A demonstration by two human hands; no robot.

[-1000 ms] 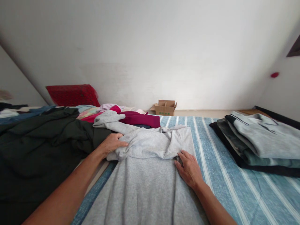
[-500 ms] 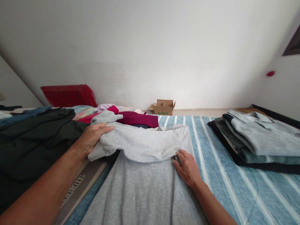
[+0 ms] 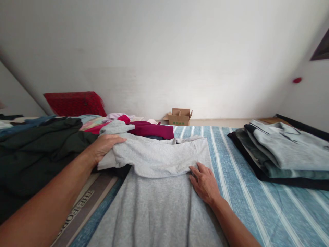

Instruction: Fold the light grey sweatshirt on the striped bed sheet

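A light grey long-sleeved shirt (image 3: pixel 159 206) lies spread in front of me, its body running towards the near edge of the view. One sleeve (image 3: pixel 156 156) is laid across the top of the shirt to the left. My left hand (image 3: pixel 106 145) grips that sleeve near the cuff, thumb and fingers closed on the cloth. On the right side of the shirt rests my right hand (image 3: pixel 205 181), palm down, with its fingers stretched out over the sleeve's fold near the shoulder.
Left of the shirt lies a heap with a dark green garment (image 3: pixel 38 151); behind is a magenta garment (image 3: pixel 153 130). Folded clothes (image 3: pixel 290 147) are stacked on the right upon the blue striped bedsheet (image 3: pixel 244 178). An open cardboard box (image 3: pixel 180 117) and a red case (image 3: pixel 74 104) stand by the wall.
My left hand has shifted slightly and the cuff end beneath it lies flatter. On the right, my fingers have loosened from the fold and spread a little.
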